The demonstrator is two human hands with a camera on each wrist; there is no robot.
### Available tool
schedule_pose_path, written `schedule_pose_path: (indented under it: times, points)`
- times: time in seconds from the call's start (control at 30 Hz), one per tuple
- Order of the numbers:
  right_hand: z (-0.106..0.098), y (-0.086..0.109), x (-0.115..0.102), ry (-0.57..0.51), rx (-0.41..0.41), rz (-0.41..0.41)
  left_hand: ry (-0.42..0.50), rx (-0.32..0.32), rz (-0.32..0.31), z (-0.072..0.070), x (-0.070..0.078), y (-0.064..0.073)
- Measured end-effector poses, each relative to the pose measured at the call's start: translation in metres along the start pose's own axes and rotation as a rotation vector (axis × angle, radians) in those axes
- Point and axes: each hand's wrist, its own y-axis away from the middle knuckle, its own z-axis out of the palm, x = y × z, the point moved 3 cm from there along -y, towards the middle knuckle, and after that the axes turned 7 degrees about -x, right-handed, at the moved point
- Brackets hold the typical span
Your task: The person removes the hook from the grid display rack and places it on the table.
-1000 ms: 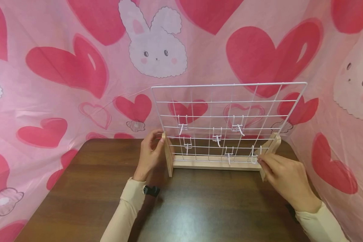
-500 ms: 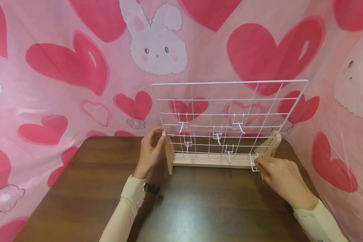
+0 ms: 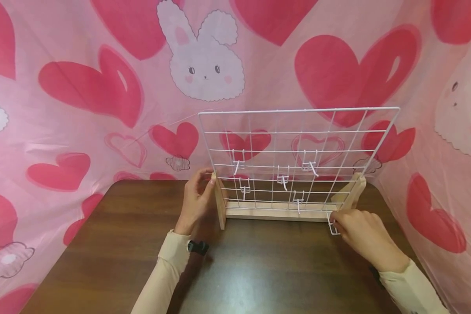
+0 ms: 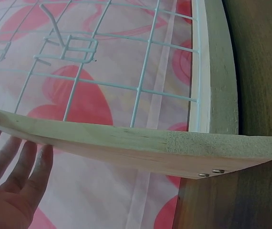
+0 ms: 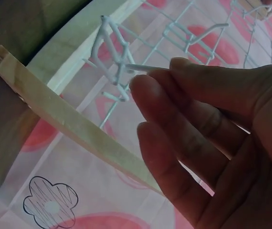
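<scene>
Left forearm (image 3: 161,270), cream-sleeved, extends from the near side toward the far side; left hand (image 3: 197,200) grips, thumb opposed to slightly bent fingers. Right forearm (image 3: 412,285), likewise sleeved, reaches from near right toward the far left; right hand (image 3: 366,235) pinches, back uppermost, fingers curled. Hands well apart.

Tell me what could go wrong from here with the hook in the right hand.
The right hand pinches the hook by its thin prong, so it might twist or slip.
The hook is close to the grid's lower right corner; it could snag a wire.
The left hand grips only the left wooden side, so a tug might swing the other end.
</scene>
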Motion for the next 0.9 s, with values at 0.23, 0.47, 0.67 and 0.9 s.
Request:
schedule_pose_path:
  times: [0.23, 0.47, 0.67, 0.9]
  points:
    - [0.012, -0.002, 0.000, 0.010, -0.072, 0.011, -0.006, 0.003, -0.001, -0.001, 0.001, 0.000]
    - [0.021, 0.000, 0.000, 0.023, -0.071, -0.004, -0.015, 0.004, -0.005, 0.000, 0.000, 0.001]
    - [0.027, -0.001, -0.001, 0.028, -0.082, -0.017, 0.002, 0.014, 0.000, 0.000, 0.001, 0.001]
    - [0.032, -0.001, -0.001, 0.045, -0.061, -0.032, -0.002, 0.007, 0.000, 0.000, 0.002, 0.001]
